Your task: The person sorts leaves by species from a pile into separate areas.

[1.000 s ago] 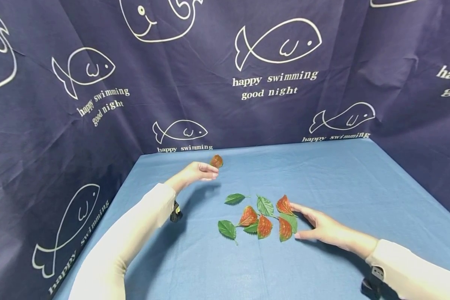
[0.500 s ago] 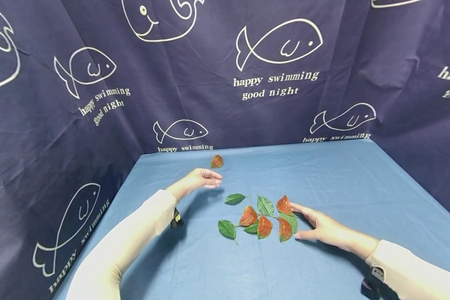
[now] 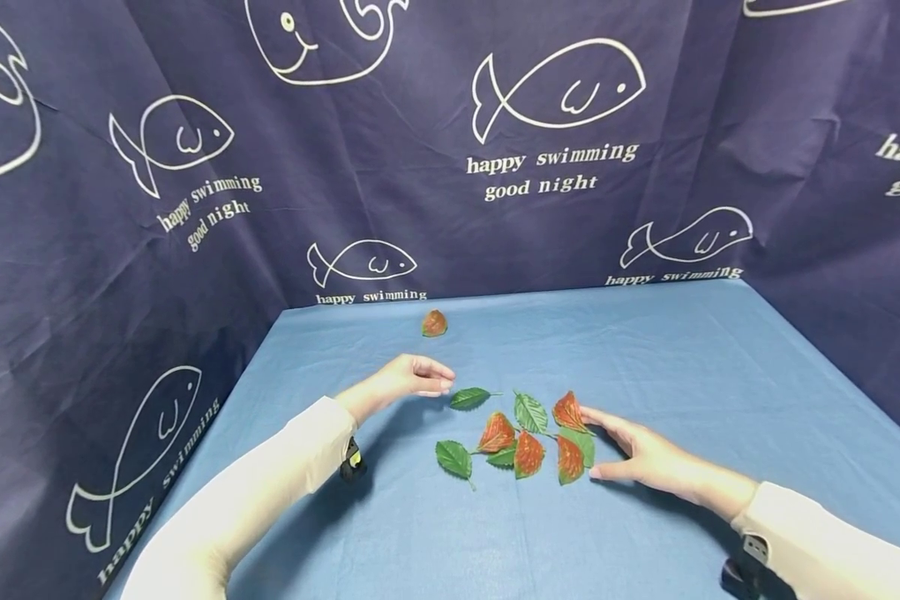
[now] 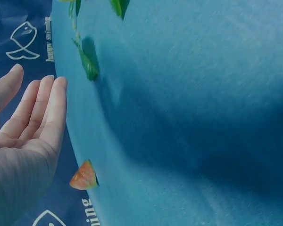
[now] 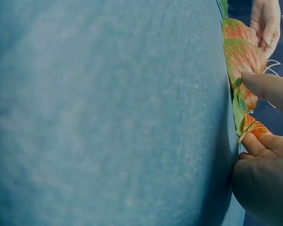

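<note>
My left hand (image 3: 416, 377) holds nothing and hovers with relaxed fingers at the left of a green leaf (image 3: 469, 398); in the left wrist view its fingers are extended. My right hand (image 3: 645, 454) rests beside the pile's right side, thumb and fingers spread apart. Its fingertips are right at a red-orange leaf (image 3: 568, 412), and its thumb tip lies near another red-orange leaf (image 3: 570, 459) that overlaps a green leaf (image 3: 587, 443). Between the hands lie a veined green leaf (image 3: 530, 412) and two more red-orange leaves, one pointed (image 3: 497, 432), one rounded (image 3: 528, 454).
A lone red-orange leaf (image 3: 434, 323) lies near the back edge of the blue cloth-covered table (image 3: 690, 358). A green leaf (image 3: 454, 458) lies at the front left of the group. Dark blue fish-print curtains (image 3: 427, 208) enclose the back and sides.
My left hand has drawn back from the lone red-orange leaf at the back, moving toward me and slightly right. That leaf stays there. My right hand has not visibly moved.
</note>
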Motion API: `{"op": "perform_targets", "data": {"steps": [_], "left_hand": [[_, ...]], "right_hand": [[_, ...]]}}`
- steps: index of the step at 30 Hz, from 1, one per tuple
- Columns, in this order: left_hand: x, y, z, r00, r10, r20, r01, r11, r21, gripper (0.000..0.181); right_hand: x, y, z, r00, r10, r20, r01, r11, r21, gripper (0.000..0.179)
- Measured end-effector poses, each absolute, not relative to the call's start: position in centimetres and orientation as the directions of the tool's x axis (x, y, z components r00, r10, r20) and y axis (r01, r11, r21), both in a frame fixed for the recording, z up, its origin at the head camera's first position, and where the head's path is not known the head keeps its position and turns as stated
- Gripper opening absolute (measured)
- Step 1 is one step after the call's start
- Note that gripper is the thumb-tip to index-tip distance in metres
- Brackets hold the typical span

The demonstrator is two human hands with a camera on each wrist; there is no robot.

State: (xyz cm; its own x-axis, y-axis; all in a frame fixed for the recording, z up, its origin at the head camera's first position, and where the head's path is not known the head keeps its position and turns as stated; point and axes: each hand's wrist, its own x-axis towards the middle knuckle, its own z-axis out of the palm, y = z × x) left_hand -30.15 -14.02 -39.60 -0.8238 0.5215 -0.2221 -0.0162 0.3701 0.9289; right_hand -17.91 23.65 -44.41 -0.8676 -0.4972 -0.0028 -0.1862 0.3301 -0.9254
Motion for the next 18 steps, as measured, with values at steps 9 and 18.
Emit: {"op": "perform_targets", "data": {"steps": [9,18], "left_hand": [[-29.1,-13.5,-40.0,-0.812,0.532,-0.24,-0.03,0.372,0.928,0.033],[-27.3,-12.1,-40.1,-0.78,0.575,-0.247,-0.03,0.36,0.932,0.031]], "right_hand": [[-18.1,23.6,-44.3,-0.857,-0.515,0.002,-0.194,0.32,-0.928,0.084],[-18.1,23.6,-44.4,-0.862,-0.506,0.003,-0.197,0.33,-0.923,0.084]]}}
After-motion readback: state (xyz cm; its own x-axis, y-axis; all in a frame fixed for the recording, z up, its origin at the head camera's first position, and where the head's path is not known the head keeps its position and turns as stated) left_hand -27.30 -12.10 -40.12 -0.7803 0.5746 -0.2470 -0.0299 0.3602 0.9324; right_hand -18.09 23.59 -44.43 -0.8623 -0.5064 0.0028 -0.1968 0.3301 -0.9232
